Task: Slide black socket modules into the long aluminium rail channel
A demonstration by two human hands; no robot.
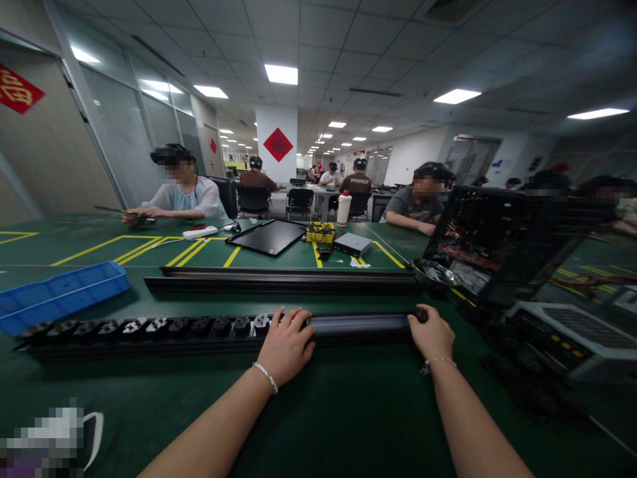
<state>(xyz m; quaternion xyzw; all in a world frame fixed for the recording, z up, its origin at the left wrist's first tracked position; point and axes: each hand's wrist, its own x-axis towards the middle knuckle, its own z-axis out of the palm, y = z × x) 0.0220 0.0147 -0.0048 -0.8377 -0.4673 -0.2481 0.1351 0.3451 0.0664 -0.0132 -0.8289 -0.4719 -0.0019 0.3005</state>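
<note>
Both hands rest on a long black power strip (199, 328) that lies lengthwise across the green felt-covered worktop (348, 411), just in front of the person. Its row of sockets runs off to the left and its plain smooth section lies to the right. The left hand (286, 344) lies palm down where the sockets end, its fingers (293, 318) loosely spread and draped over the strip's top, not closed around it. The right hand (432, 335) is curled over the strip's right end, knuckles up; its fingertips are hidden behind the end, so how tightly it grips cannot be told. Each wrist wears a thin silver bracelet. Just beyond the strip, and parallel to it, lies a second long black metal rail (279, 279). A shallow blue plastic tray (60, 292) sits at the left, and an open black computer case (497, 242) stands at the right.
</note>
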